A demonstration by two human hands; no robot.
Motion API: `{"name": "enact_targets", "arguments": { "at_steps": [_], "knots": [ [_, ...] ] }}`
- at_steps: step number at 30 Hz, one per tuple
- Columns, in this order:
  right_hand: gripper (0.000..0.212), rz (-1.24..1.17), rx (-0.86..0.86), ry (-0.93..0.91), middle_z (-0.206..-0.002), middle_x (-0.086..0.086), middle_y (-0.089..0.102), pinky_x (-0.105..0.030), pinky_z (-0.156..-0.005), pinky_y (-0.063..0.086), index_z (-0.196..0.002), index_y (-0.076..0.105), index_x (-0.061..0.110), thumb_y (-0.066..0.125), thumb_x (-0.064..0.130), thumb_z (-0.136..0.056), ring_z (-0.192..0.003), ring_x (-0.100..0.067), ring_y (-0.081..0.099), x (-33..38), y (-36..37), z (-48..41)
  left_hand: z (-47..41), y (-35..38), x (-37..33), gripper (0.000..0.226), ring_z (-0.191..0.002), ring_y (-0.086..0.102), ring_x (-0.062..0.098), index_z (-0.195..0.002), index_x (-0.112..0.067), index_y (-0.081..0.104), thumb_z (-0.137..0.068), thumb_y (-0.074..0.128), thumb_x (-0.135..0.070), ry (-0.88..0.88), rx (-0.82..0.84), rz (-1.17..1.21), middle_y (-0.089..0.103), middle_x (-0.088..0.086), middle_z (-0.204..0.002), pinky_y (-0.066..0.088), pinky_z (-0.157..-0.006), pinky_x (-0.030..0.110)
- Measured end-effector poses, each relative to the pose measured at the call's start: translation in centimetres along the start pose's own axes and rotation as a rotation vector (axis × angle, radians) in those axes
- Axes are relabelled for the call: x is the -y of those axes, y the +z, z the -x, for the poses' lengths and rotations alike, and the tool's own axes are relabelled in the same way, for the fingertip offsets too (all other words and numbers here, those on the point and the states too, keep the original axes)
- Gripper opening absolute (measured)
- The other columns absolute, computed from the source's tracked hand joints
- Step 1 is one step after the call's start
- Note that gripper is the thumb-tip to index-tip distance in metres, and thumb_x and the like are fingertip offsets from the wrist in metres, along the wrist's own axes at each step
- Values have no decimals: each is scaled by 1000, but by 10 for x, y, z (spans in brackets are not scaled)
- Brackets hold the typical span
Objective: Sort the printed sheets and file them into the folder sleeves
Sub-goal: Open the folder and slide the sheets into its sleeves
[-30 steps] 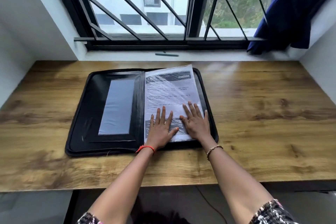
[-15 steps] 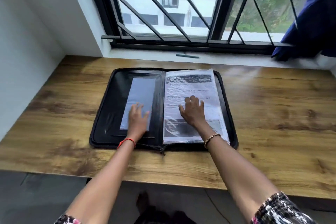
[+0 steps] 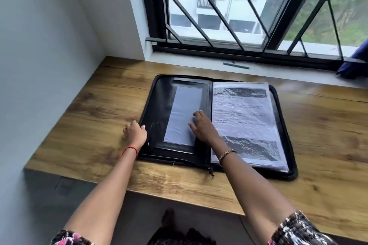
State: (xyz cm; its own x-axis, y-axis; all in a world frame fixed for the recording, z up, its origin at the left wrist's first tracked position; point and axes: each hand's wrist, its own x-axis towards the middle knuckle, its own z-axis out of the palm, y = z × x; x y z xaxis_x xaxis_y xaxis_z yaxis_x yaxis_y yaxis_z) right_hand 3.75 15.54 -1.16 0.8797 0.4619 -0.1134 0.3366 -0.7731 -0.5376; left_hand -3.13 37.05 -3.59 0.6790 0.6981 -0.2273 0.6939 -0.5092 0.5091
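Note:
A black zip folder (image 3: 284, 125) lies open on the wooden desk (image 3: 95, 125). Its right half holds a stack of clear sleeves, and the top sleeve holds a printed sheet (image 3: 243, 113) with dark bands at top and bottom. The left inner cover has a clear pocket (image 3: 180, 109). My left hand (image 3: 135, 134) grips the outer left edge of the folder, thumb on the cover and fingers curled at the desk side. My right hand (image 3: 202, 127) lies flat on the left inner cover, fingers spread over the pocket.
A dark green pen (image 3: 236, 65) lies on the white window sill behind the folder. Blue cloth (image 3: 354, 63) hangs at the far right of the barred window. A white wall (image 3: 39, 65) closes the desk's left side. The desk's front edge runs just below the folder.
Both hands left the sleeved sheet and moved left: the left hand went across the inner cover to the folder's outer edge, the right hand onto the left cover. My view turned left.

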Motion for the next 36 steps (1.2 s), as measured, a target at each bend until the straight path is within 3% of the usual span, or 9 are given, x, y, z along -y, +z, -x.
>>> {"name": "enact_targets", "arguments": {
  "at_steps": [6, 9, 14, 18, 21, 25, 29, 32, 36],
  "knots": [
    [43, -58, 32, 44, -134, -18, 41, -32, -104, 28, -130, 41, -4, 48, 21, -96, -125, -31, 41, 1, -3, 0, -15, -19, -2, 19, -99, 54, 41, -95, 8, 59, -84, 44, 3, -14, 101, 120, 60, 28, -102, 42, -78, 37],
    [44, -120, 38, 65, -139, -17, 38, -31, -104, 27, -132, 38, -3, 47, 22, -97, -129, -29, 39, -2, -10, 4, -14, -40, -13, 13, -70, 48, 27, -64, 1, 55, -75, 49, -5, -24, 132, 370, 51, 15, -65, 32, -57, 33],
    [41, -196, -15, 73, -133, -17, 45, -27, -97, 30, -128, 43, -3, 49, 22, -96, -123, -30, 44, -13, -25, 14, 6, -82, -46, 23, -36, 38, 6, -59, -15, 45, -80, 50, -8, 61, 265, 758, 45, -5, -44, 22, -43, 23],
    [41, -278, -114, 54, -132, -17, 49, -28, -98, 32, -127, 47, -2, 50, 25, -96, -123, -29, 45, -23, -45, 30, 38, -94, -73, 18, -66, 48, 19, -64, -21, 42, -67, 60, -21, 205, 443, 1046, 47, 6, -71, 38, -59, 29],
    [36, -439, -238, 91, -125, -15, 58, -29, -94, 39, -120, 56, 2, 53, 28, -95, -118, -27, 52, -35, -61, 41, 71, -87, -101, 27, -70, 59, 17, -62, -20, 53, -87, 47, -13, 337, 530, 1216, 59, 3, -71, 50, -66, 28],
    [36, -801, -321, 162, -119, -12, 60, -38, -97, 47, -121, 57, 3, 52, 27, -95, -115, -25, 56, -48, -90, 63, 121, -61, -139, 22, -90, 57, 20, -90, -15, 59, -93, 47, -33, 487, 625, 1279, 61, 9, -93, 43, -82, 35],
    [37, -1337, -355, 298, -118, -10, 57, -38, -87, 53, -121, 52, 9, 44, 36, -97, -104, -25, 60, -68, -122, 79, 169, -14, -169, 38, -130, 40, 11, -133, -23, 48, -98, 36, -33, 672, 680, 1043, 46, 3, -142, 31, -106, 33],
    [47, -1584, -365, 218, -104, -7, 65, -25, -68, 56, -114, 57, 12, 56, 49, -86, -83, -18, 66, -85, -148, 98, 190, 28, -186, 40, -140, 22, 8, -140, -10, 38, -101, 37, -12, 805, 682, 712, 29, 1, -151, 15, -117, 29],
    [47, -1652, -231, 123, -100, -6, 70, -29, -74, 56, -102, 69, 15, 62, 52, -74, -85, -22, 68, -131, -163, 136, 197, 86, -182, 48, -145, -5, 13, -146, -27, 27, -100, 41, -29, 845, 630, 152, 6, -8, -158, -6, -113, 57]
  ]
}}
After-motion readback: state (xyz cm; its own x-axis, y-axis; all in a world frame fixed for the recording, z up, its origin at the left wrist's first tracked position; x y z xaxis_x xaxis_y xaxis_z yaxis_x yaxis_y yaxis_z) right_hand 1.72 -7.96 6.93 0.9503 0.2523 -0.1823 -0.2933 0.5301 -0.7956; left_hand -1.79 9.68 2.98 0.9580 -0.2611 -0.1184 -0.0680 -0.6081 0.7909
